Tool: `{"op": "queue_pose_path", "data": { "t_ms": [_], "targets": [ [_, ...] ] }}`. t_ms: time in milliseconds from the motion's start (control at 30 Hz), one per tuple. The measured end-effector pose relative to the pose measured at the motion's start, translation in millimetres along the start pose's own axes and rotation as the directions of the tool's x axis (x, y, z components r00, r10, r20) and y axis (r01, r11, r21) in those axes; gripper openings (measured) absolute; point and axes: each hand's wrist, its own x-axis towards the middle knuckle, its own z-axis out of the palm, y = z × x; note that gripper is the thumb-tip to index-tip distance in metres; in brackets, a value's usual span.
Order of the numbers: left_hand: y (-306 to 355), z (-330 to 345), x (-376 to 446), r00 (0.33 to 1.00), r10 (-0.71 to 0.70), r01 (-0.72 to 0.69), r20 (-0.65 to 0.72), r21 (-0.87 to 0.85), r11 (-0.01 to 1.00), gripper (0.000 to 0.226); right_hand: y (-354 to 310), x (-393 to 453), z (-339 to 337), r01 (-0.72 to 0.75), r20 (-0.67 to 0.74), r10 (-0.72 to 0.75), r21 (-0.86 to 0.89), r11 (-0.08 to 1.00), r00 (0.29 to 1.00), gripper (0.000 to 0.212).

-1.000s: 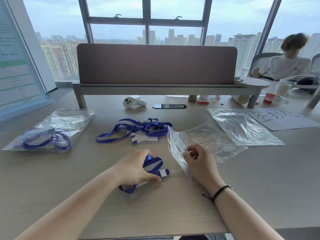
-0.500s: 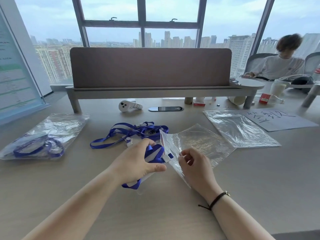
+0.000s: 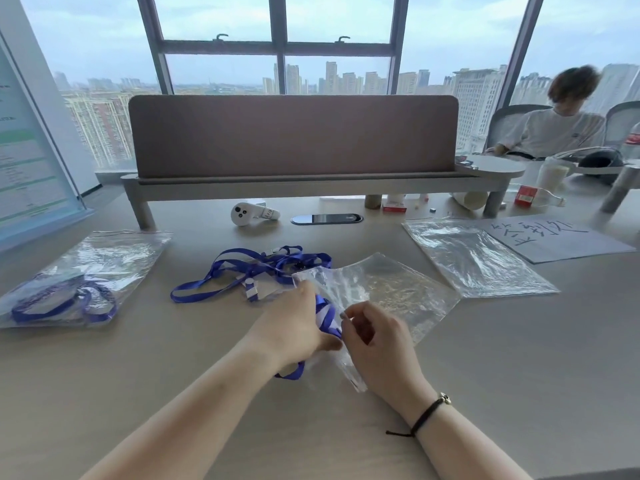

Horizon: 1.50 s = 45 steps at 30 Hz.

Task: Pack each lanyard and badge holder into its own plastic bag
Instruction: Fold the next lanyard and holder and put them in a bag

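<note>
My left hand grips a bunched blue lanyard with its badge holder at the mouth of a clear plastic bag. One loop of the lanyard hangs out below my palm. My right hand pinches the bag's near edge and holds the mouth apart. Behind my left hand a pile of loose blue lanyards with badge holders lies on the table. At the far left a packed bag holds a coiled lanyard.
A stack of empty plastic bags lies at the right, with a handwritten sheet of paper beyond it. A white controller and a brown desk divider stand at the back. A person sits at the far right.
My left hand has carried the bunched lanyard up and to the right, from the tabletop into the bag's mouth. My right hand keeps hold of the bag's edge.
</note>
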Motion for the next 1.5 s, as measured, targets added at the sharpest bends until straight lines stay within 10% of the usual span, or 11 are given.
{"op": "queue_pose_path", "data": {
  "t_ms": [267, 467, 767, 900, 1033, 1333, 1500],
  "targets": [
    [-13, 5, 33, 0.987, -0.157, 0.159, 0.042, -0.436, 0.886, 0.056, -6, -1, 0, -0.013, 0.09, -0.001, 0.152, 0.988, 0.996, 0.016],
    [-8, 22, 34, 0.981, -0.128, 0.189, 0.144, -0.845, 0.5, 0.024, -5, 0, 0, -0.066, 0.102, 0.035, 0.32, 0.945, 0.994, 0.014],
    [6, 36, 25, 0.903, 0.017, 0.412, 0.43, -0.876, 0.251, 0.026, -9, 3, -6, -0.144, 0.116, 0.096, 0.543, 0.827, 0.989, 0.028],
    [8, 29, 20, 0.882, 0.047, 0.427, 0.469, -0.836, 0.343, 0.024, -10, 6, -13, -0.159, 0.069, 0.148, 0.622, 0.767, 0.987, 0.022],
    [5, 33, 29, 0.953, -0.075, 0.26, 0.295, -0.661, 0.704, 0.029, -9, 8, -15, -0.214, 0.108, 0.193, 0.678, 0.703, 0.975, 0.018],
    [13, 30, 25, 0.95, -0.143, 0.308, 0.279, -0.744, 0.593, 0.041, -8, 19, -31, -0.466, 0.402, 0.26, 0.84, 0.278, 0.878, 0.013],
    [14, 23, 22, 0.983, -0.066, 0.166, 0.17, -0.691, 0.704, 0.034, -15, 21, -37, -0.491, 0.445, 0.212, 0.816, 0.305, 0.87, 0.011]
  ]
}}
